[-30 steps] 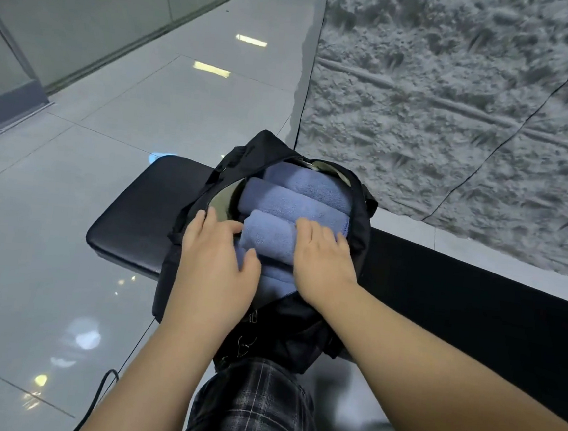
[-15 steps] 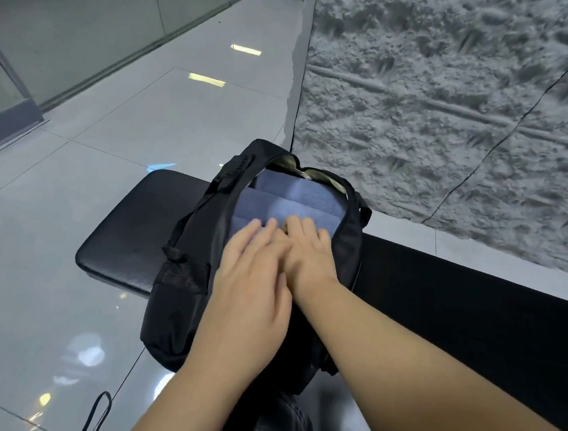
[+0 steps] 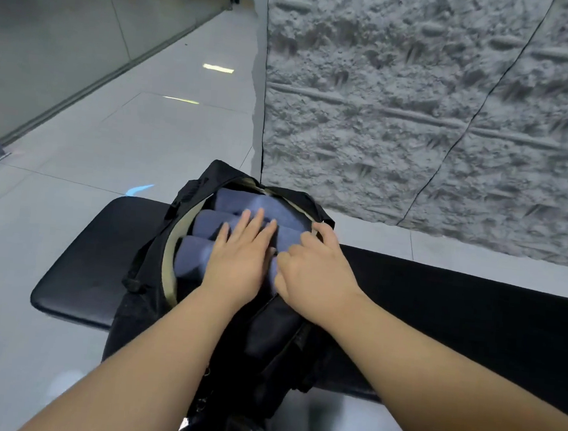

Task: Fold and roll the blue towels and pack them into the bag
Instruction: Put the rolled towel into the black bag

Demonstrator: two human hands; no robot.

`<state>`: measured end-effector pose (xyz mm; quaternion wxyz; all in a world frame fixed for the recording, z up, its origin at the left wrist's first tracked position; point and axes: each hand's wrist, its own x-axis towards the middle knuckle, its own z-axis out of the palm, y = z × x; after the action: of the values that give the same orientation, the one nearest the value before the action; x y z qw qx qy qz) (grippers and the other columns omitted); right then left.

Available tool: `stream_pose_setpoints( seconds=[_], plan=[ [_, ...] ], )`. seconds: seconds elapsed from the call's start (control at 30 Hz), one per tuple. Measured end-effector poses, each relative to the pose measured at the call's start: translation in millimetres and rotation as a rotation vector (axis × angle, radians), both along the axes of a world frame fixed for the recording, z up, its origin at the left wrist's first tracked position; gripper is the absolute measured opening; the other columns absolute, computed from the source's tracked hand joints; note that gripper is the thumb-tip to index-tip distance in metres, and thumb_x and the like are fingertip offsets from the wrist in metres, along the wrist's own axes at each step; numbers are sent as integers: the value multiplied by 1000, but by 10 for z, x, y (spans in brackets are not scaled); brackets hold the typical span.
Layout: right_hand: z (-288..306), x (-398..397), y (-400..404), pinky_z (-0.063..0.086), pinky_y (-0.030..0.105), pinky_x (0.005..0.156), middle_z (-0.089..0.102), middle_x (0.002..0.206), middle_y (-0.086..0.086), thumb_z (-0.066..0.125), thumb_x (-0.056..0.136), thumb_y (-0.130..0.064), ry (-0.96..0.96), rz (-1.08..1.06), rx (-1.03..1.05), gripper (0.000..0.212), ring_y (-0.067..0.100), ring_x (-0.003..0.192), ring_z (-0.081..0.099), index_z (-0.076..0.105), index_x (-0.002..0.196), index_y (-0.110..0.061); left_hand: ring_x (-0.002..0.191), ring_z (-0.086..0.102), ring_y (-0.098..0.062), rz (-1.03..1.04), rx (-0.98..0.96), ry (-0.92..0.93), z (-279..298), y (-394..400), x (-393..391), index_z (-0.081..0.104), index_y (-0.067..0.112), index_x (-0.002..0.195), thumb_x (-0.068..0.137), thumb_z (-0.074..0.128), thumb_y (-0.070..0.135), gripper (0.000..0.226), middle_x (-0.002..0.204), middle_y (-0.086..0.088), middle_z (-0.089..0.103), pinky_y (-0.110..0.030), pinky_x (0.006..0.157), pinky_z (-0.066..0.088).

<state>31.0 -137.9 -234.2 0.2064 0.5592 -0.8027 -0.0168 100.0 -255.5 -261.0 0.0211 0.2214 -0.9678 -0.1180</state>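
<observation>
My left hand [image 3: 242, 263] lay flat, fingers straight and slightly spread, palm down on the rolled blue terry towels [image 3: 206, 224] inside the open black fabric bag [image 3: 154, 272]. At least three rolls were visible, stacked side by side across the opening, each lying crosswise between the bag's walls. The olive-lined rim [image 3: 168, 267] of the opening curved round their left ends.

My right hand [image 3: 318, 273] rested at the right edge of the opening, fingers bent, with the fingertips [image 3: 322, 229] at the bag's rim and the thumb against the towels beside my left hand. I could not tell whether it gripped the rim or only pressed on it.

The bag stood on the black padded bench [image 3: 82, 266], near its left end. The bench stood on a pale tiled floor [image 3: 92, 157] before a rough grey textured wall [image 3: 422, 107].
</observation>
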Motion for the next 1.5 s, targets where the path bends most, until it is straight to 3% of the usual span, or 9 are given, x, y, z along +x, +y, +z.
stream_pose_setpoints(
  seconds=[0.17,0.43,0.87,1.0,1.1,1.2,1.27,1.37,1.5],
  plan=[
    [30,-90,53,31,37,75,52,45,-3,32,91,-39,101,79,-126,50,21,56,48,60,55,-19,143,-20,-21,-80,-181,-232,57,-146,-246,-11,27,149,98,19,48,63,156,-2,-19,-56,112,-6],
    [20,-221,229,28,32,68,49,48,-5,43,90,-38,153,193,-346,44,18,57,48,59,57,-15,144,-13,-19,-18,-176,-298,-118,-185,-420,-2,30,149,94,10,57,63,158,-1,-10,-52,114,-3],
    [180,67,457,31,40,95,58,67,-5,38,85,-32,-11,199,-207,31,18,76,60,63,72,-20,145,-11,-17,-197,-270,-470,361,-69,108,-9,20,149,100,16,46,62,157,1,-14,-49,115,-4],
    [158,349,564,27,40,98,61,88,-6,34,72,-14,-110,171,-169,35,19,92,60,62,90,-22,146,-4,-19,-243,-313,-420,468,65,661,18,20,149,99,34,36,55,158,0,4,-51,113,-11],
    [131,617,581,30,34,88,59,86,-6,47,65,-11,-157,163,-143,28,19,85,58,63,84,-22,130,45,-22,-302,-300,-185,426,172,1060,67,23,109,91,51,35,27,122,1,60,-49,113,-3],
    [108,919,524,35,29,67,53,73,-5,56,63,-12,-268,167,-124,14,19,72,52,61,71,-23,76,66,-20,-299,-391,-132,378,261,1302,61,21,55,55,80,19,20,60,6,54,-50,111,5],
    [109,1124,497,47,31,62,56,76,-2,57,68,-9,-430,117,-101,16,21,73,55,65,76,-20,96,65,-24,-245,-416,-177,451,366,1403,67,17,67,51,79,14,21,76,3,61,-51,112,-12],
    [156,1425,440,47,36,85,58,107,7,47,88,-7,-916,-147,34,27,25,101,54,57,113,-14,145,9,-26,-197,-394,-383,537,509,1539,50,15,127,86,52,14,41,143,-4,37,-56,101,-25],
    [156,1671,419,48,37,78,59,109,8,50,90,-14,-1138,-286,71,24,26,98,56,50,114,-15,145,-9,-23,-184,-360,-417,703,549,1613,48,19,127,87,52,10,41,152,-2,19,-59,105,-19]
  ],
)
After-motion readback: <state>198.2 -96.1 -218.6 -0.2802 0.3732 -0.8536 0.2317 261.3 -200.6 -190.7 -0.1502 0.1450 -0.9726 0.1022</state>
